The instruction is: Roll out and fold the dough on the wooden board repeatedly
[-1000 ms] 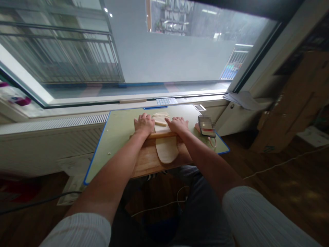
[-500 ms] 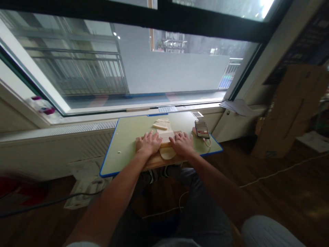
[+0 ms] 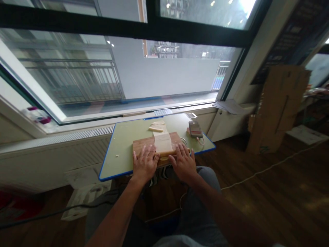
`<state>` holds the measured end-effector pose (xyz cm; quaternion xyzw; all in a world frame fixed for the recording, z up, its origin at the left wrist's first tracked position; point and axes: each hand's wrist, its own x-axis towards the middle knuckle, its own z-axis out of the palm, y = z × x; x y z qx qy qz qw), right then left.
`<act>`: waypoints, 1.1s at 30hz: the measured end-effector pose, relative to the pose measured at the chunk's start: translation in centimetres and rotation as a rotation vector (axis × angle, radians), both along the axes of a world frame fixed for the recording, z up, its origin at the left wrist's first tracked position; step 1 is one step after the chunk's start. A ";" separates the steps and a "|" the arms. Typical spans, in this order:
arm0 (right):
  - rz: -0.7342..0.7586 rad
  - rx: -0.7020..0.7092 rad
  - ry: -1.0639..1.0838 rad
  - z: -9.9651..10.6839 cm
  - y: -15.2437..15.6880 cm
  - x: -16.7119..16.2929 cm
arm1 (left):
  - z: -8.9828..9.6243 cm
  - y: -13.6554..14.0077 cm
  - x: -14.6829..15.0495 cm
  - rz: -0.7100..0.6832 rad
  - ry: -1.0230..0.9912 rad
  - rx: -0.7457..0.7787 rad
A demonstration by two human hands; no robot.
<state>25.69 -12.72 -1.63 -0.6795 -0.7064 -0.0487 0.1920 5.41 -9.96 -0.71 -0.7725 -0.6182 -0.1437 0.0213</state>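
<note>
A long flat strip of pale dough [image 3: 163,142] lies across a wooden board [image 3: 175,138] and runs past its far edge. Near the board's front edge, a wooden rolling pin [image 3: 164,154] lies crosswise on the dough. My left hand [image 3: 144,164] rests palm down on the pin's left part, fingers stretched and spread. On its right part lies my right hand [image 3: 184,165], also flat and open. Both hands hide the pin's ends in part. A small edge of dough shows on the near side of the pin.
The board sits on a small green table [image 3: 123,137] with a blue rim. A folded end of dough [image 3: 156,129] lies beyond the board. A blurred-out device [image 3: 195,129] with a strap stands at the right. Behind are a radiator [image 3: 84,151] and a window sill.
Both hands and the rolling pin have moved toward me, to the board's near edge. More of the dough strip and board shows beyond them. The view has shifted slightly.
</note>
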 end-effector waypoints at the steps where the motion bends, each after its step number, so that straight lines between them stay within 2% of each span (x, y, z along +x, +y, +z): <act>1: -0.006 -0.009 0.007 0.2 0.5 -0.1 | 0.1 0.7 0.1 0.009 0.001 -0.007; 5: -0.023 -0.048 0.035 1.0 2.5 -0.3 | 1.2 3.5 0.4 0.027 0.023 -0.098; 9: -0.007 -0.070 0.043 1.4 2.3 -0.2 | 2.1 4.5 0.5 0.005 0.030 -0.147; 12: 0.032 -0.067 0.027 1.5 0.4 -0.1 | 1.8 3.4 0.1 -0.013 -0.005 -0.129; 16: 0.065 -0.058 -0.006 1.2 -2.9 -0.4 | 0.9 0.7 -0.9 -0.042 -0.040 -0.057; 21: 0.069 -0.023 -0.026 -0.1 -5.1 -1.1 | 0.7 -0.8 -1.6 -0.060 -0.016 -0.032; 25: 0.034 0.005 -0.014 -0.6 -2.9 -1.0 | 1.4 1.2 -0.7 -0.035 0.005 -0.087; 30: -0.036 -0.031 0.000 0.7 2.9 -0.2 | 2.8 5.3 1.1 -0.016 0.050 -0.171; 33: -0.052 -0.050 -0.007 1.2 4.3 -0.1 | 2.9 6.2 1.4 -0.032 0.041 -0.170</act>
